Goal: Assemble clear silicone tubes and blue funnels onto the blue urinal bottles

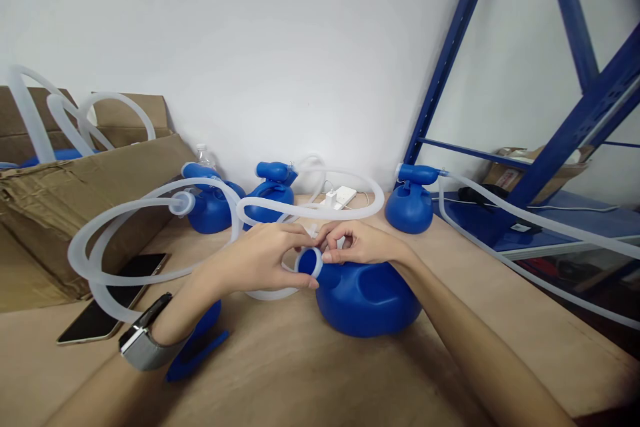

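Though pale-rimmed, bottle mouth [309, 263] between hands [267, 257] [367, 243]

blue plastic jug [367, 303]: squat, rounded, smooth and glossy, with a recess in its upper side. rests on the bench [280, 373], broad body to the right, neck reaching left. mouth open, dark blue inside. whitish translucent ring [318, 261] circles the mouth, tilted, facing left and toward the camera. jug's top partly hidden.

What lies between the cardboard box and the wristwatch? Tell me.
A dark-screened phone, with a pale hose looping over it; the head view shows this.
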The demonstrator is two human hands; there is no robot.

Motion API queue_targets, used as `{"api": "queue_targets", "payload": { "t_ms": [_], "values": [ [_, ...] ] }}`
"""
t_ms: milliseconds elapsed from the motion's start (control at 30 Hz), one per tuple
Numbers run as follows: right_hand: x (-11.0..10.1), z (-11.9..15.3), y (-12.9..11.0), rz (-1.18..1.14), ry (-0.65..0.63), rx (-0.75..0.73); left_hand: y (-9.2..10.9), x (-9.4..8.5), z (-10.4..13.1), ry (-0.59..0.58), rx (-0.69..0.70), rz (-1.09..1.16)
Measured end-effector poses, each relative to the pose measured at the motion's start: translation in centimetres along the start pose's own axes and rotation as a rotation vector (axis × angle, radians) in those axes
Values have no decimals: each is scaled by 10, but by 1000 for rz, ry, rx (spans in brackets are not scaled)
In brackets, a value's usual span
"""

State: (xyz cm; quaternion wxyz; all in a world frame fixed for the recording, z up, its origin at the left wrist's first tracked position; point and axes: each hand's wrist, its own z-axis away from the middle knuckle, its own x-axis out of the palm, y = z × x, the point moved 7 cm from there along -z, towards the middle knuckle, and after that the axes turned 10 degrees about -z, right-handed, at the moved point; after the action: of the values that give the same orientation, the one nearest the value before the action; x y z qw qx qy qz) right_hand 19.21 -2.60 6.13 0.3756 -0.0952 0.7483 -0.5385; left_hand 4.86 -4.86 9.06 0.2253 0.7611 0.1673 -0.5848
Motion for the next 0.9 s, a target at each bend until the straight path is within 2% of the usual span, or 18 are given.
{"api": "queue_targets", "payload": {
  "t_ms": [167, 333, 433, 633, 900],
  "values": [
    [1, 1, 3, -61, 38, 63, -5, -4, -4, 123, -147, 275],
    [3, 0, 7, -40, 65, 96, -19, 15, -7, 111, -343, 537],
    [3, 0, 7, -60, 88, 112, -26, 25, -8, 112, -410, 639],
    [3, 0, 9, -27, 105, 141, -27, 29, -12, 137, -446, 765],
    [5, 1, 7, 63, 86, 119, -27, 37, -15, 126, -380, 605]
  ]
}}
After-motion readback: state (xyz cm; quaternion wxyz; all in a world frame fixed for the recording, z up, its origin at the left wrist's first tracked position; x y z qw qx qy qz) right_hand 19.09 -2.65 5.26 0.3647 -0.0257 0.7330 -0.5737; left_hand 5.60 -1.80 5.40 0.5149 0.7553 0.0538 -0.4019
